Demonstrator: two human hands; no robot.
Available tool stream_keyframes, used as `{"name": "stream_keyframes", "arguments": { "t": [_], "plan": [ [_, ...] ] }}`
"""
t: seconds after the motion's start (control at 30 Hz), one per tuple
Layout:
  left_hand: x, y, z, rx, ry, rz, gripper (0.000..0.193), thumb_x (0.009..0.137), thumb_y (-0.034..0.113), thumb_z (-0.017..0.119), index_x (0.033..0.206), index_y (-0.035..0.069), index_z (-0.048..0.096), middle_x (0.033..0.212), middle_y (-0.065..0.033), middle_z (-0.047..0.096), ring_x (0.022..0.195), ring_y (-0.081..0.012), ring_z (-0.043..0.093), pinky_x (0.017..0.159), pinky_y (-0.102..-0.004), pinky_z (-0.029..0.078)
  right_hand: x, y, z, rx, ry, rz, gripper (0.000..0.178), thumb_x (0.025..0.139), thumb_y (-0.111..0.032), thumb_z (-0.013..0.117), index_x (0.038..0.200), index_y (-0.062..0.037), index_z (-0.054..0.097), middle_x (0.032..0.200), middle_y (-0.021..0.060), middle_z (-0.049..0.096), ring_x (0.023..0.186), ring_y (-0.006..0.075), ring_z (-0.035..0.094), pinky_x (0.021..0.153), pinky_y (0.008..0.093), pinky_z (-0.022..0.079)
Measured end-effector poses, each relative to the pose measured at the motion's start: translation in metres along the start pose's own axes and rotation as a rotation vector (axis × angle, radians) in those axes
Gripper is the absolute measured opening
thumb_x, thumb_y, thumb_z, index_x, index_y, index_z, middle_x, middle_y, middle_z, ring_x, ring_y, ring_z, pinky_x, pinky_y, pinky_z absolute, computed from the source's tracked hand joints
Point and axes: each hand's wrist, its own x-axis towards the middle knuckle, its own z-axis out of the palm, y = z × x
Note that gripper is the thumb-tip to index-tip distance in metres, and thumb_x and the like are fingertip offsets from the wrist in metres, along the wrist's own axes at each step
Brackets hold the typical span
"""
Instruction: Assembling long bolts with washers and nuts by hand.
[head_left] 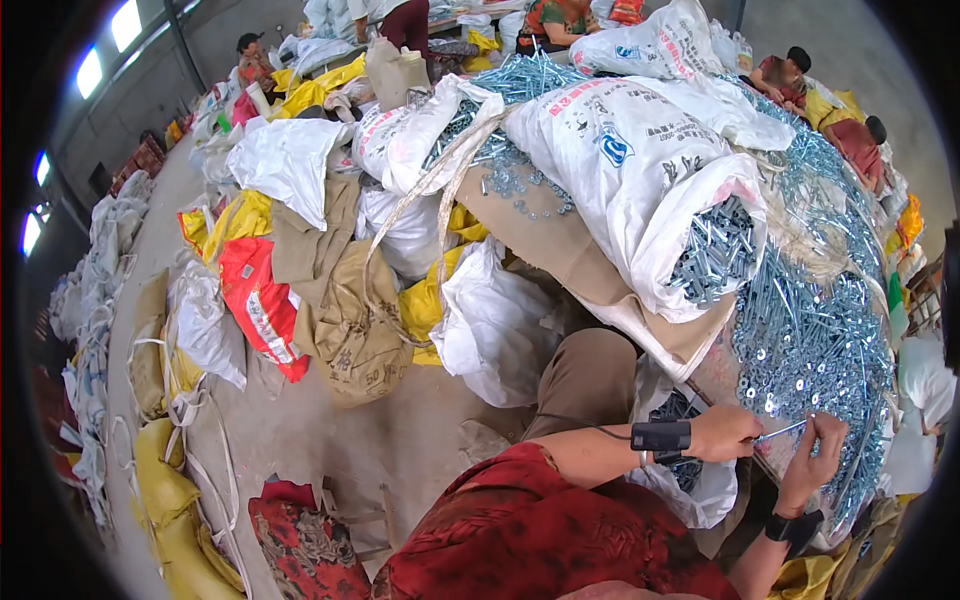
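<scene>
My left hand (725, 433) is closed round one end of a long thin silvery bolt (782, 431). The fingers of my right hand (813, 462) pinch at the bolt's other end; whether a small part sits between them is too small to tell. Both hands are over the near edge of a table heaped with loose bolts (800, 330), with several round washers (770, 406) lying among them. Just below my left forearm stands an open white bag (715, 495) with dark metal pieces inside.
A large white woven sack (610, 150) lies tipped on the table, its mouth spilling metal parts (715, 250). Brown cardboard (560, 235) lies under it. Bags crowd the left, including a red one (260, 300) and a tan one (355, 330). Several other people sit around the far side.
</scene>
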Motion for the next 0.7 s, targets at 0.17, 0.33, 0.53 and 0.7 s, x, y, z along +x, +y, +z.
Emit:
{"name": "stream_keyframes", "arguments": {
  "t": [0.17,0.33,0.53,0.7],
  "plan": [
    [0.001,0.006,-0.008,0.299,0.088,0.015,0.024,0.085,0.020,0.062,0.100,0.002,0.059,0.067,-0.0197,0.061,0.069,-0.0409,0.064,0.061,-0.0511,0.047,-0.011,0.003,0.002,0.602,0.155,0.464,0.019,0.081,0.011,0.066,0.096,0.0010,0.060,0.091,0.0071,0.057,0.083,0.0164,0.057,0.071,0.0285,0.050],
    [0.005,0.014,-0.010,0.339,0.054,0.041,0.022,0.085,0.021,0.063,0.098,0.003,0.059,0.068,-0.0184,0.061,0.068,-0.0394,0.064,0.060,-0.0505,0.047,-0.019,0.014,-0.003,0.928,-0.210,0.666,0.020,0.084,-0.008,0.072,0.097,0.0027,0.061,0.091,0.0053,0.057,0.064,0.0109,0.056,0.051,0.0243,0.048],
    [0.010,-0.002,0.008,0.042,0.112,-0.033,0.021,0.081,0.021,0.069,0.088,0.003,0.062,0.074,-0.0173,0.063,0.074,-0.0395,0.064,0.064,-0.0490,0.048,-0.047,0.005,0.022,1.294,-0.161,0.867,0.023,0.086,-0.012,0.071,0.102,0.0013,0.061,0.086,0.0055,0.060,0.052,0.0110,0.055,0.040,0.0229,0.045],
    [0.011,-0.001,0.016,0.141,0.097,-0.023,0.024,0.080,0.021,0.070,0.095,0.003,0.065,0.081,-0.0192,0.065,0.075,-0.0395,0.064,0.066,-0.0478,0.049,-0.017,-0.004,0.032,1.069,-0.341,0.646,0.046,0.092,-0.040,0.065,0.111,0.0015,0.063,0.113,0.0124,0.063,0.105,0.0240,0.061,0.095,0.0402,0.048]
  ]
}}
